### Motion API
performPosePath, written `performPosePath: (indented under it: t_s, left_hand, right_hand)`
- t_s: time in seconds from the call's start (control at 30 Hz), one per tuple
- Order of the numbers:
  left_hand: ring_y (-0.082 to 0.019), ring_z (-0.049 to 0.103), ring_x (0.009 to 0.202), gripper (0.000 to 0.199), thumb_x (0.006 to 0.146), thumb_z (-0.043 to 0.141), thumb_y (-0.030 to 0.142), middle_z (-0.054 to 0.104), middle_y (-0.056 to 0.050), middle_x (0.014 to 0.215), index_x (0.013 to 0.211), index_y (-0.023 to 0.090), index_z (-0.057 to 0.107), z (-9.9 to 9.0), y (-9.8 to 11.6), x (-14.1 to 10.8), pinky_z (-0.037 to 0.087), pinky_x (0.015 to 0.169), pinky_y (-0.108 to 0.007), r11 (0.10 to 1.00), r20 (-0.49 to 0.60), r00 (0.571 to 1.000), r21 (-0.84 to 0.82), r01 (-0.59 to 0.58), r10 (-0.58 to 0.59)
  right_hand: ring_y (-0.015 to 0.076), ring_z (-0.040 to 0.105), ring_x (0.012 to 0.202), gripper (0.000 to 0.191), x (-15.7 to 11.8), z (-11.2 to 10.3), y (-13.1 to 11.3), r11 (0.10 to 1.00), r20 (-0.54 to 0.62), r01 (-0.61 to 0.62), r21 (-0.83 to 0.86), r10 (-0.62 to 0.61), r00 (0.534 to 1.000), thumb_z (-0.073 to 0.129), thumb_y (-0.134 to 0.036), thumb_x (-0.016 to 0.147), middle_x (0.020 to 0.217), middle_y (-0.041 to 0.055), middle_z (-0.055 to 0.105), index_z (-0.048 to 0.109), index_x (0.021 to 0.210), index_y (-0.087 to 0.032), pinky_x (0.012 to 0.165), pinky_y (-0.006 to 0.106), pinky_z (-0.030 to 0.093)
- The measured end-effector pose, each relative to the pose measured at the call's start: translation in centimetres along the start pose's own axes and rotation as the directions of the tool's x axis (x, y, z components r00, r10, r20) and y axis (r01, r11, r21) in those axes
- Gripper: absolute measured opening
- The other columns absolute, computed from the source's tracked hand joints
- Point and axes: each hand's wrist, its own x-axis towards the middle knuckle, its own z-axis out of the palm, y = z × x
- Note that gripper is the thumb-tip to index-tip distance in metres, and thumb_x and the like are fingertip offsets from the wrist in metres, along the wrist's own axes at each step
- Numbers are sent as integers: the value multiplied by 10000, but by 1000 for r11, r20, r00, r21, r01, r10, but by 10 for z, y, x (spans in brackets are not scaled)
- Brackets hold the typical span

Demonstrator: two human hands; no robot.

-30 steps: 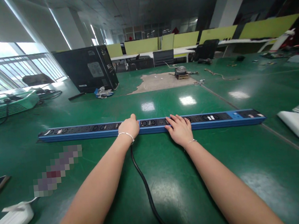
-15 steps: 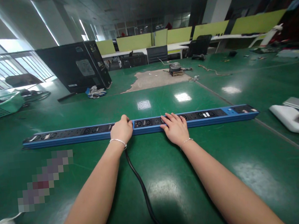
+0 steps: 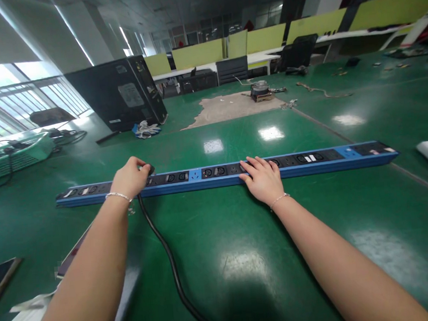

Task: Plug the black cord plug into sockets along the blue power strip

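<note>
A long, narrow blue power strip w/ black sockets (image 3: 195, 174) lay face up on a shiny green table (image 3: 302, 277), its ends at approx. 9 and 3 o'clock.

L hand (image 3: 128, 179), at 9 o'clock, was nearly closed, thumb and fingers pinching a small black plug (image 3: 151, 169) above the strip; couldn't tell if the plug touched a socket. A thick black cable (image 3: 173, 266) ran from under that hand to the table edge of view at 6 o'clock, prob. the plug's own. R hand (image 3: 265, 181), at 4 o'clock, was open, fingers spread and slightly bent over the strip's top, thumb by the near side, nothing lifted.

Handling, as a guess: strip stiff, fairly heavy for its length, smooth-sided and apt to slide; best held w/ both hands, well apart, by the long sides. Plug looked hard and small, best gripped by its body, not the cable, which seemed bendy but springy.

Writing: white labels (image 3: 310, 158) on the strip at 3 o'clock, too small to read. A pale sticker (image 3: 131, 95) on the black computer case (image 3: 105, 92) at 10 o'clock was also illegible. No brand readable. Work gloves (image 3: 146, 130) lay beside the case; a green basket (image 3: 30, 155) w/ cables sat at 9 o'clock.
</note>
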Motion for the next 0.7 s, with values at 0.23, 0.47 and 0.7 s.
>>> performPosePath:
  t_s: [0.23, 0.47, 0.7]
  left_hand:
    - [-274, 642, 925, 326, 823, 413, 435, 699, -122, 960, 1001, 216, 576, 25, -11, 7, 478, 771, -342, 997, 92, 994, 43, -69, 65]
    - [-278, 640, 911, 326, 804, 442, 442, 698, -109, 959, 972, 211, 598, 21, -22, 16, 473, 764, -347, 998, 51, 997, 34, -60, 58]
    - [-248, 649, 890, 306, 825, 421, 434, 700, -78, 942, 997, 229, 570, 29, -13, 11, 472, 744, -312, 983, 121, 982, 91, -159, 148]
  right_hand:
    - [238, 385, 1268, 405, 1, 0, 1, 1000, 1, -4, -12, 4, 1000, 414, -424, 900, 1364, 11, 502, 553, 1262, -307, 1049, 475, 220]
    - [232, 388, 1271, 399, 1, 1, 1, 1000, -8, 3, -3, -3, 1000, 414, -429, 905, 1361, 10, 506, 554, 1256, -302, 1043, 480, 225]
    - [229, 395, 1265, 390, 0, 3, 2, 1000, -17, 2, -12, -2, 1000, 423, -422, 904, 1357, 9, 510, 561, 1248, -301, 1046, 471, 226]
